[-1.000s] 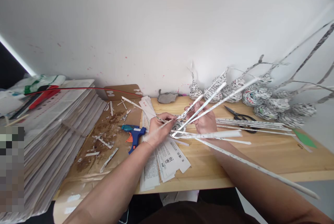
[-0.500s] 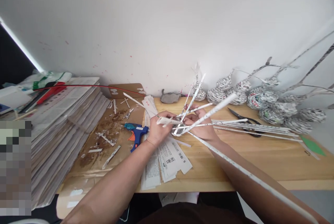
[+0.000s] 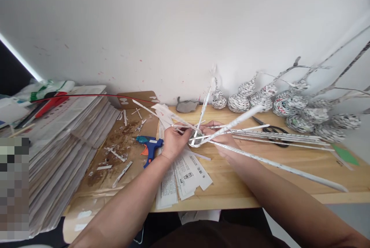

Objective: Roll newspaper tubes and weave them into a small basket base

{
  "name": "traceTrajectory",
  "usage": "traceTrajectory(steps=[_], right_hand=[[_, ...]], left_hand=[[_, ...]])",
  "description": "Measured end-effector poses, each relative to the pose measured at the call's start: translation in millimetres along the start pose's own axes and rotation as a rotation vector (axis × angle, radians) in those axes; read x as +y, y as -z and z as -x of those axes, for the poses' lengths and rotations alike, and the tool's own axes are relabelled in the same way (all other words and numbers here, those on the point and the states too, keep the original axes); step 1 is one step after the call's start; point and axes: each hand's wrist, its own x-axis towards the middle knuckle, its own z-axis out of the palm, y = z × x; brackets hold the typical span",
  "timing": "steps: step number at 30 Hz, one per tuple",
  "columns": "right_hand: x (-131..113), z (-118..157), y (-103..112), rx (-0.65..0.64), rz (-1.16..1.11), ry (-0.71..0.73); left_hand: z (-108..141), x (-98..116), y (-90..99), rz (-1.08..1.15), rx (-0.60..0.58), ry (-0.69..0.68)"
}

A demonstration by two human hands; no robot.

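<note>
Between my hands is a small woven base of rolled newspaper tubes, its long paper tubes fanning out in several directions. My left hand is closed on the base's left side, thumb and fingers pinching near the middle. On the far right side my right hand is closed round the weave, partly hidden behind the tubes. One long tube runs out toward the lower right, over my right forearm. Under the base lie printed newspaper strips.
A blue glue gun rests on stained cardboard with paper scraps. Newspapers are stacked at left. Black scissors and loose paper tubes lie at right. Several woven gourd shapes and a grey cloth-like piece line the wall.
The fanned tubes have turned with the base; one now leans up left over my left hand. The long lower-right tube has swung upward, its end now in view. Both hands stay at the base.
</note>
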Motion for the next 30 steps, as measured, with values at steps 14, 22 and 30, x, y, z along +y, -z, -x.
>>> traceTrajectory(steps=[14, 22, 30], right_hand=[[11, -4, 1, 0.046, 0.15, 0.169], [23, -7, 2, 0.003, 0.143, 0.229], [17, -7, 3, -0.007, 0.278, 0.297]], left_hand=[[-4, 1, -0.8, 0.052, -0.167, 0.226], [-4, -10, 3.2, 0.094, -0.306, 0.139], [-1, -9, -2.7, 0.311, -0.294, 0.404]])
